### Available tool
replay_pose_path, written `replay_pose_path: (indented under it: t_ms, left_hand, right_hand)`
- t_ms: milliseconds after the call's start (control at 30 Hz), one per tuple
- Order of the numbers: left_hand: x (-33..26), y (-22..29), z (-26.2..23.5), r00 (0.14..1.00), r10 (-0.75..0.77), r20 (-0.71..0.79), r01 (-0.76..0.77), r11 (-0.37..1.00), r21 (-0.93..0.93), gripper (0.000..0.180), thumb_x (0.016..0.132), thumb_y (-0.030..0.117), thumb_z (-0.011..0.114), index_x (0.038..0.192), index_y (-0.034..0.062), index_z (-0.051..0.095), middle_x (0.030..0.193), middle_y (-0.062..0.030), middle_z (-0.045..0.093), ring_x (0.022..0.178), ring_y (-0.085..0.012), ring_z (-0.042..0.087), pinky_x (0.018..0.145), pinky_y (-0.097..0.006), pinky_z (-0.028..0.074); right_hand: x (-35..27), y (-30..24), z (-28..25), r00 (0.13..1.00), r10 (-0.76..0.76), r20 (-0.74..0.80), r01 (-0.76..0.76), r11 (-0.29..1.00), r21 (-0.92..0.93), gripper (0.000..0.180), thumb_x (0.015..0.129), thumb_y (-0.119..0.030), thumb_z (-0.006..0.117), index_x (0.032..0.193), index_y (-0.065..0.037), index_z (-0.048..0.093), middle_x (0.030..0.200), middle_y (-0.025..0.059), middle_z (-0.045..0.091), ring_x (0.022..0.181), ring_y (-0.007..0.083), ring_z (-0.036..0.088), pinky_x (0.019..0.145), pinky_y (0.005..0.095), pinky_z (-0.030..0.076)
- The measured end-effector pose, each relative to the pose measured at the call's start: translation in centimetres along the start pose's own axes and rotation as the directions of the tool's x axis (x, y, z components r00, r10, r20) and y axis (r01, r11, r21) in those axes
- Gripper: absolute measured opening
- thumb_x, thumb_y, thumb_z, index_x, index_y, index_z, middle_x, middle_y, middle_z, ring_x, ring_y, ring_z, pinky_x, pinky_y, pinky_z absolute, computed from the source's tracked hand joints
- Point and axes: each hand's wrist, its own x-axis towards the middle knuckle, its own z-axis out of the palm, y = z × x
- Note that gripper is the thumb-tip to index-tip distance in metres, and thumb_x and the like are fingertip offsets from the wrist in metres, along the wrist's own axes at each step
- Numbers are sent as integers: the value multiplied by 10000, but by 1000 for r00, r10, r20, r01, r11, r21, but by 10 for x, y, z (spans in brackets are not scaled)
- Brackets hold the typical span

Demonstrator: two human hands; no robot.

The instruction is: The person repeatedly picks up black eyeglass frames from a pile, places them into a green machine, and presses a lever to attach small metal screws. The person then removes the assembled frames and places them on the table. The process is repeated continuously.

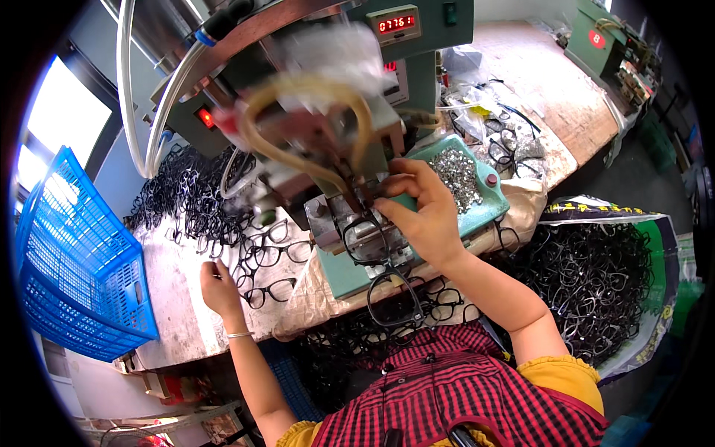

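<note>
1. Two hands in view, both the person's own, above a red-checked apron [462, 395].
2. Black eyeglass frame [393, 298] hangs near the lap, just below the machine bed, over more frames piled there.
3. Left hand [218, 287] rests on the worn table [179, 313], fingers curled at a row of black frames [268, 257]; can't tell if it grips one.
4. Right hand [421, 212] is up at the green machine [350, 149], fingers pinched on a black frame [365, 235] seated on the metal fixture.
5. Tray of small silver parts [458, 175] sits just right of that hand.
6. Open sack of black frames [596, 276] lies right; blue crate [74, 261] stands far left.
7. Heap of frames [182, 190] lies behind the row.
</note>
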Motion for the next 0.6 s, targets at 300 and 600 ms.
replay_pose_path:
  t_ms: [300,600]
  left_hand:
    - [-25,157,-82,976,-28,-216,-192,359,-913,176,1039,97,509,994,-44,605,919,-191,691,762,-262,671,709,-354,566]
    - [-47,245,-82,555,791,-255,-628,198,-752,193,768,101,809,957,110,767,996,-62,747,877,-260,679,912,-495,545]
  right_hand:
    - [-13,-29,14,993,108,44,-115,978,175,518,853,-18,694,1330,33,499,1065,97,718,1043,145,658,907,293,496]
    - [20,52,-111,948,-109,-299,-24,912,-410,443,867,-12,682,1300,-64,601,1150,107,704,1117,211,664,956,321,500]
